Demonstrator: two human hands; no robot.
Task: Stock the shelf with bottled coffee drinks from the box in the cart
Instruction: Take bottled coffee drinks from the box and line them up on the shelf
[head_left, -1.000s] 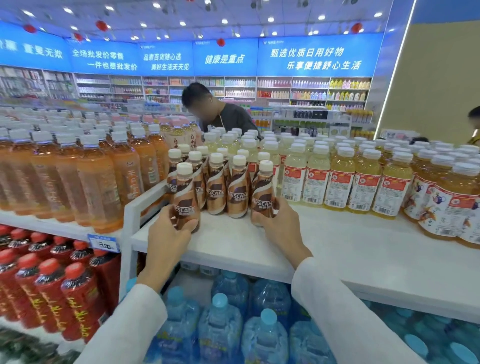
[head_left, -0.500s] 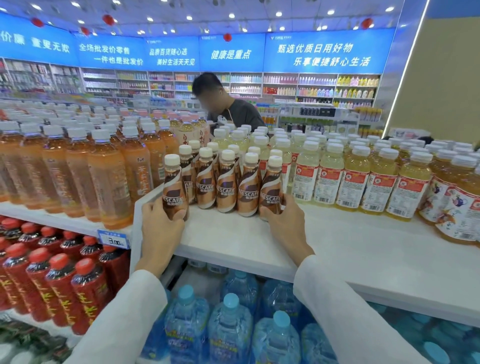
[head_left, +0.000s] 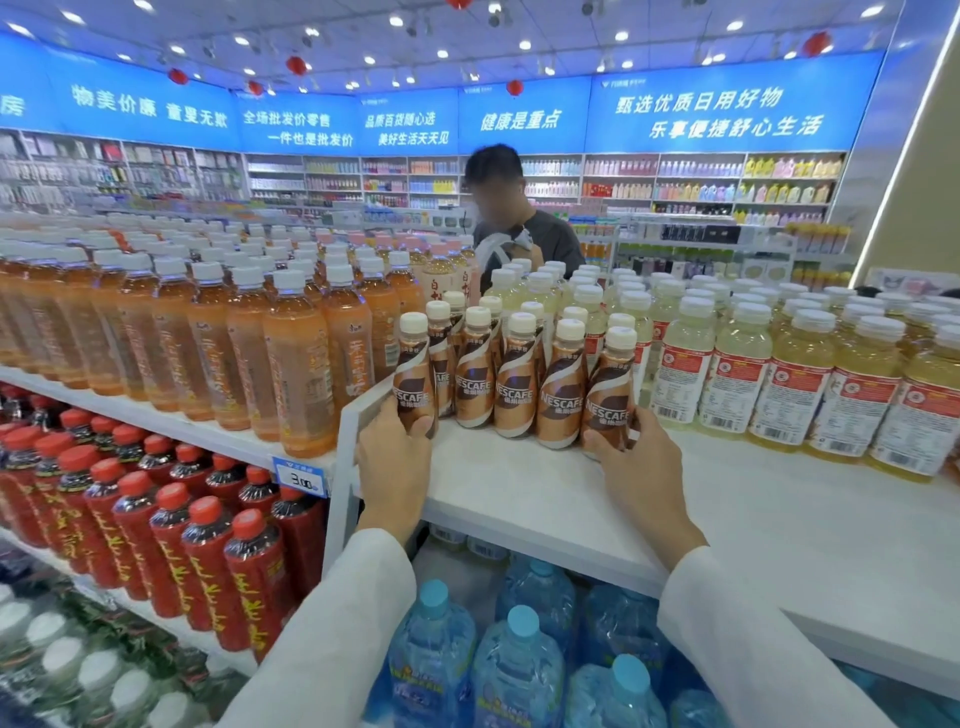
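Left hand (head_left: 395, 462) grips the leftmost coffee bottle (head_left: 414, 379), fingers curled round its lower body. Right hand (head_left: 641, 467) holds the rightmost coffee bottle (head_left: 609, 397) the same way, near the base. Both bottles are upright, standing on the white shelf (head_left: 519, 499) near its left front corner. Between them are three more front-row coffee bottles (head_left: 514, 384), upright and packed side by side, with more behind. Row runs slightly diagonal, left end further back. White sleeves on both arms.

Neighbours:
- Orange tea bottles (head_left: 296, 364) just left, on the adjoining shelf.
- Pale yellow drink bottles (head_left: 727, 374) just right, same shelf as the coffee.
- Red-capped bottles (head_left: 208, 545) on the lower tier, left.
- Blue-capped water bottles (head_left: 519, 670) under the coffee shelf.
- Price tag (head_left: 301, 478) on the left shelf's edge reads 3.00.
- Person in a dark shirt (head_left: 540, 239) stands behind the display, holding something I can't make out.
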